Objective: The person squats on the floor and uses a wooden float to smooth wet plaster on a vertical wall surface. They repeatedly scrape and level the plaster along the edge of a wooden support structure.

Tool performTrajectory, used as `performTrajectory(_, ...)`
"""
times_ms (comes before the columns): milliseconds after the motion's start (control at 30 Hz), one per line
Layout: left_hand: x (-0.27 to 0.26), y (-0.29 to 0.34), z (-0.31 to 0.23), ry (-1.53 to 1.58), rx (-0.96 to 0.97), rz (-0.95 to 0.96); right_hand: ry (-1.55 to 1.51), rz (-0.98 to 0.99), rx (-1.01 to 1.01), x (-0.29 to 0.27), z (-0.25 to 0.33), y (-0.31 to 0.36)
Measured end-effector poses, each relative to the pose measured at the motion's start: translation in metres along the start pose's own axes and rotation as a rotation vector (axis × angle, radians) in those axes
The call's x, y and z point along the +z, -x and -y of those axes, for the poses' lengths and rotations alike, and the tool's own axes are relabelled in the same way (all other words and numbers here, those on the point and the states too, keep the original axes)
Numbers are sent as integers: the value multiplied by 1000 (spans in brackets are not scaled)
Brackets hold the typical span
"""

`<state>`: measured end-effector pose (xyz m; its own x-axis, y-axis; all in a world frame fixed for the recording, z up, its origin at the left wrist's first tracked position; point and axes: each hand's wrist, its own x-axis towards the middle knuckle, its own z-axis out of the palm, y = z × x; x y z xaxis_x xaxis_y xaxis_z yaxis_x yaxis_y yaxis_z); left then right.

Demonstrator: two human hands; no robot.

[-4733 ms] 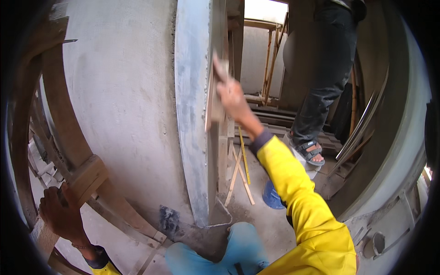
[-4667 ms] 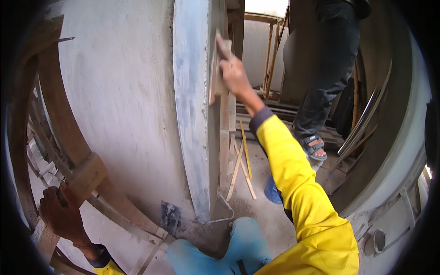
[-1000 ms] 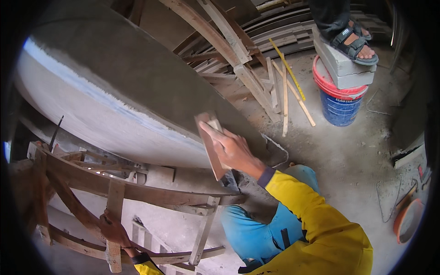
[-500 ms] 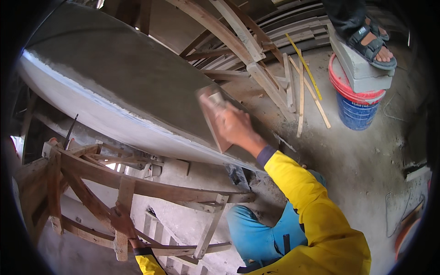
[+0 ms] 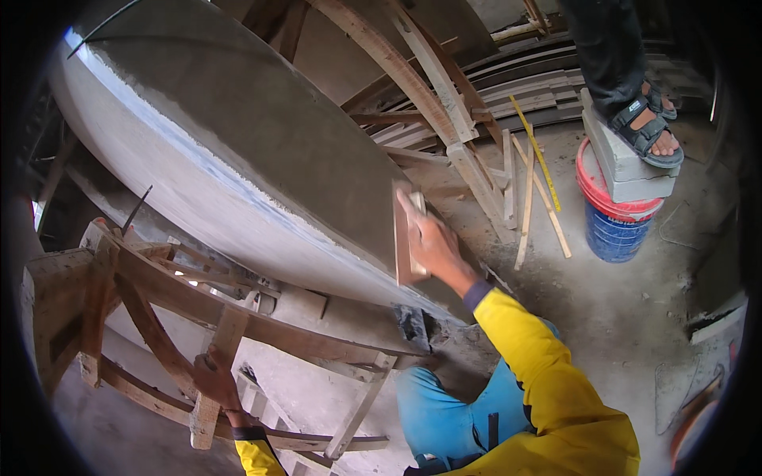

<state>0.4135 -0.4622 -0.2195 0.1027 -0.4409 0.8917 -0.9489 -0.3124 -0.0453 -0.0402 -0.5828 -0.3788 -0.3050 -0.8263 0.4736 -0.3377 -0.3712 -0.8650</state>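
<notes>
My right hand (image 5: 435, 246) is wrapped round the handle of a wooden plastering float (image 5: 403, 238). The float's flat board rests near the right end of a long curved slab of wet grey plaster (image 5: 270, 135). A pale, whitish band (image 5: 206, 159) runs along the slab's near edge, with a smooth light curved side beneath it. At lower left, my left hand (image 5: 214, 379) grips an upright batten of a curved timber frame (image 5: 226, 329); its fingers are closed around the wood.
Another curved timber frame (image 5: 381, 55) leans beyond the slab. Thin wooden sticks (image 5: 526, 206) and a yellow strip (image 5: 541, 163) lie near it. At right, a person's sandalled foot (image 5: 655, 143) stands on grey blocks (image 5: 639, 189) atop a blue and red bucket (image 5: 615, 232).
My right hand has drawn the float to the right and slightly down along the plaster, turning it more upright. The view has shifted a little. My left hand keeps its grip.
</notes>
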Motion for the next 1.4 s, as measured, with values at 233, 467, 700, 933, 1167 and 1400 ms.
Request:
performTrajectory(233, -1, -5, 11, -23, 3, -2, 77, -46, -245, -6, 16, -11)
performTrajectory(467, 10, -1, 5, -98, -12, -92, 27, -6, -231, -2, -3, 9)
performTrajectory(700, 14, 2, 8, -102, 27, -142, 198, -125, -227, -5, 12, -31)
performTrajectory(933, 13, 6, 7, -155, -50, -147, 92, 0, -343, 6, 14, 2)
performTrajectory(1167, 24, 9, 7, -129, 30, -237, -38, 86, -218, -1, -10, -2)
performTrajectory(1400, 23, 2, 8, -125, -43, -316, 230, 44, -465, -14, 72, -57)
